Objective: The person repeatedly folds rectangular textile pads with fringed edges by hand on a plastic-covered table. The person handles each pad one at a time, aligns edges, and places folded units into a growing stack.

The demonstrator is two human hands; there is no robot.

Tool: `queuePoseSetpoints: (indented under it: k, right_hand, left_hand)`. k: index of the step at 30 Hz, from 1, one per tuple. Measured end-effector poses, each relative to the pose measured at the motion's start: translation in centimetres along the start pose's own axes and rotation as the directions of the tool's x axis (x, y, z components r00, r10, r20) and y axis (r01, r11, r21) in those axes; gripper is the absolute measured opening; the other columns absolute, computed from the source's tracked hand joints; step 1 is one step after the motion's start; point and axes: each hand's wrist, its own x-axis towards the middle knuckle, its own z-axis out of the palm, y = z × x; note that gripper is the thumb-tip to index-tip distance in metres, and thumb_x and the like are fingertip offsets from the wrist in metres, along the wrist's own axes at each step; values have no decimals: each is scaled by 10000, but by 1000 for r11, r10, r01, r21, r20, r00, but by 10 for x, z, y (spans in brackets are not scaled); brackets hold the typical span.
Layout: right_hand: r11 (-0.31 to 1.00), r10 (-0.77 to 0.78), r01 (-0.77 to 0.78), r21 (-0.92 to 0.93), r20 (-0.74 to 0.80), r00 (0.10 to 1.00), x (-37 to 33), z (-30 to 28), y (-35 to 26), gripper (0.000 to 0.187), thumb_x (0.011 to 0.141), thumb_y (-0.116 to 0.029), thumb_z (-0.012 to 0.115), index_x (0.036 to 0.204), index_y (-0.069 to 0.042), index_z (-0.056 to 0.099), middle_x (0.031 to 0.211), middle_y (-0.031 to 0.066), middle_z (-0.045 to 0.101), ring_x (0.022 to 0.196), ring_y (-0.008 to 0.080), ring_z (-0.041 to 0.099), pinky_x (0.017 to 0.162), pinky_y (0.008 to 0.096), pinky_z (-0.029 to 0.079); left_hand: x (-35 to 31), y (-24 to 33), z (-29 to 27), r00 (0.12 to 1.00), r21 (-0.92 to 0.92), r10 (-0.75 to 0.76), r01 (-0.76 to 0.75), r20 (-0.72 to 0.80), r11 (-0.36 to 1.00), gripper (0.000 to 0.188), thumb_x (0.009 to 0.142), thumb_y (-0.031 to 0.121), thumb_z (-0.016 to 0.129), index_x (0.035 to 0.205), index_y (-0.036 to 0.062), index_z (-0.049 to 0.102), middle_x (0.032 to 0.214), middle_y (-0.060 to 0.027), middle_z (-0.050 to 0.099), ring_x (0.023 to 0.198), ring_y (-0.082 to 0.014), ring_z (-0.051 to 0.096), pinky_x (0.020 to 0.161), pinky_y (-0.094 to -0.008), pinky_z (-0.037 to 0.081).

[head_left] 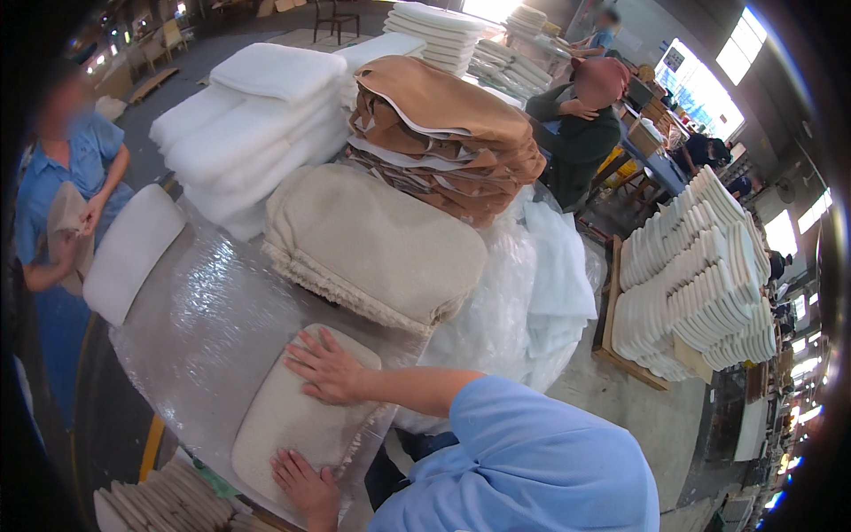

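Note:
A beige, rounded-rectangle cushion (pixel 279 417) with a fuzzy right edge lies on the plastic-covered table (pixel 199 328). My left hand (pixel 306 483) rests palm down on its near end, fingers apart. Across the far end, my right hand (pixel 326 368) lies flat with spread fingers, its arm in a light blue sleeve reaching in from the right. Just beyond my right hand sits a stack of beige covers (pixel 377 244) with shaggy edges. Neither hand grips anything.
Behind are brown fabric pieces (pixel 443 97) and thick white padding (pixel 257 133). A white pad (pixel 133 253) lies by a co-worker (pixel 66 186) at left. Another person (pixel 581 133) stands at the far right, near a pallet of white cushions (pixel 700 275). More pads (pixel 164 505) are stacked lower left.

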Motion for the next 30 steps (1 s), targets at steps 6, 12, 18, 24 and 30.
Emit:
queuePoseSetpoints:
  k: [6,12,18,24,30]
  right_hand:
    - [1000,25,-24,-13,77,997,-1,-1,0,682,1090,-460,470,1670,-115,373,1757,140,284,1649,433,115,1300,692,62]
    - [999,28,-26,-27,94,995,1,-4,4,677,1113,-486,412,1679,-118,357,1760,129,283,1651,429,104,1304,684,61]
    - [999,38,-33,-39,141,989,3,-3,2,697,1120,-514,364,1694,-119,330,1768,132,265,1650,434,100,1302,688,51]
    - [999,16,-5,-43,246,969,7,-5,-33,720,1109,-534,381,1697,-121,326,1789,133,222,1664,426,38,1309,677,24]
    - [956,-260,217,198,227,939,3,29,-111,720,1103,-520,418,1694,-117,330,1800,128,201,1667,431,36,1311,671,35]
  left_hand:
    - [-17,19,6,998,47,62,-61,-29,997,826,997,390,623,1648,-17,318,1731,-279,275,1578,-560,239,1272,-669,216]
    - [-42,-36,-13,916,-69,-79,56,-393,996,492,1115,267,523,1451,-89,577,1408,-305,636,1315,-430,604,1136,-490,479]
    - [-8,-72,-4,471,-900,-777,332,418,-283,751,1042,448,606,1595,-11,386,1616,-241,430,1465,-450,443,1208,-562,374]
    - [-13,-77,6,614,-857,-609,261,502,-444,1002,980,637,692,1687,52,294,1695,-183,374,1514,-392,416,1217,-556,373]
    - [-17,-71,3,555,-857,-655,277,512,-435,946,978,593,720,1662,65,334,1673,-186,383,1497,-377,434,1205,-559,401]
